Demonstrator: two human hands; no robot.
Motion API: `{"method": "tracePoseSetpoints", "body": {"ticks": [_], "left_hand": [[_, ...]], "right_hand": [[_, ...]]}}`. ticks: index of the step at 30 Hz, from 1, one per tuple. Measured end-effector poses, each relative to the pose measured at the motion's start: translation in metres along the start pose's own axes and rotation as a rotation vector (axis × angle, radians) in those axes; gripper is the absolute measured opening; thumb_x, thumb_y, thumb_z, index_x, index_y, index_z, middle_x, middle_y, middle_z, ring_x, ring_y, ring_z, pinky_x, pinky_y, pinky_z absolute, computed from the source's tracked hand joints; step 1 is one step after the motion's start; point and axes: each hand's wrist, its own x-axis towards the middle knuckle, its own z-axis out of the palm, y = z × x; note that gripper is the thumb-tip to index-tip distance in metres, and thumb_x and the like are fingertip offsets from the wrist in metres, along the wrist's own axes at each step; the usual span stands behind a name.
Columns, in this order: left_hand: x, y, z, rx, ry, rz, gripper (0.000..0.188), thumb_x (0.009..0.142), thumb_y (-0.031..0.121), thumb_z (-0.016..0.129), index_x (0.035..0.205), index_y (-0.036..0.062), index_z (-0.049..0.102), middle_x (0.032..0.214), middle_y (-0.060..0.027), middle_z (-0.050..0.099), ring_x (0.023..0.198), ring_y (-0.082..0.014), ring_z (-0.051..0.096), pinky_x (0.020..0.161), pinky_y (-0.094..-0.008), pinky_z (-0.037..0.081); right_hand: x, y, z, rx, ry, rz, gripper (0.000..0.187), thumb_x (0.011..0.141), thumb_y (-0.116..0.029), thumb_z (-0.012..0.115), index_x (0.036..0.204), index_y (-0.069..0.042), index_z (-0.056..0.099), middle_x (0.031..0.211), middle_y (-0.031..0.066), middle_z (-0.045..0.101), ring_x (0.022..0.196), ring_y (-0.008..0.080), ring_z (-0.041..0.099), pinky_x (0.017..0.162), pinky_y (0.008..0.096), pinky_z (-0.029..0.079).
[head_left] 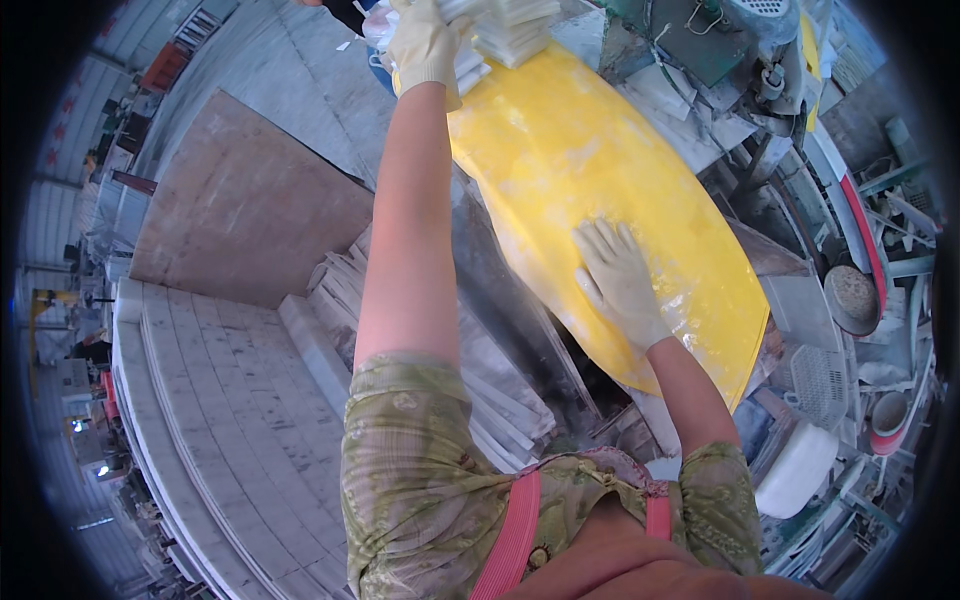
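A glossy yellow sheet (590,160) with whitish smears stretches from the top middle down to the right, over a work surface. My right hand (622,280), in a pale cream glove, lies flat on its lower part with the fingers stretched out. The left arm reaches far forward. At its end my left hand (424,45), gloved the same way, is beside a pile of white, partly see-through flat pieces (512,30) at the sheet's far end. Its fingers run into the upper edge of the picture, so their grip is hidden.
Long pale slabs (220,370) are stacked at the lower left, with a brown board (250,200) behind them. Green-grey machinery (700,45) stands at the upper right. A white plastic basket (818,385) and a round pan (852,298) are at the right.
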Motion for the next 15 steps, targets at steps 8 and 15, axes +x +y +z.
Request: {"method": "tracePoseSetpoints", "body": {"ticks": [8,15], "left_hand": [[0.001,0.032,-0.022,-0.948,0.003,-0.631,0.065,0.103,0.051,0.052,0.151,0.0072,0.044,0.151,-0.0259,0.046,0.129,-0.0395,0.056,0.105,-0.0459,0.05],[0.006,0.002,0.011,0.206,0.133,-0.007,0.075,0.096,0.051,0.061,0.153,0.0063,0.042,0.144,-0.0264,0.053,0.12,-0.0414,0.063,0.097,-0.0475,0.055]], "right_hand": [[0.001,0.002,0.0,0.006,0.0,-0.009,0.05,0.098,-0.02,0.058,0.144,-0.001,0.051,0.149,0.0173,0.052,0.145,0.037,0.041,0.123,0.0524,0.026],[0.0,0.003,-0.001,0.034,0.014,-0.012,0.048,0.099,-0.021,0.056,0.142,0.001,0.051,0.146,0.0176,0.053,0.142,0.0368,0.043,0.121,0.053,0.028]]}}
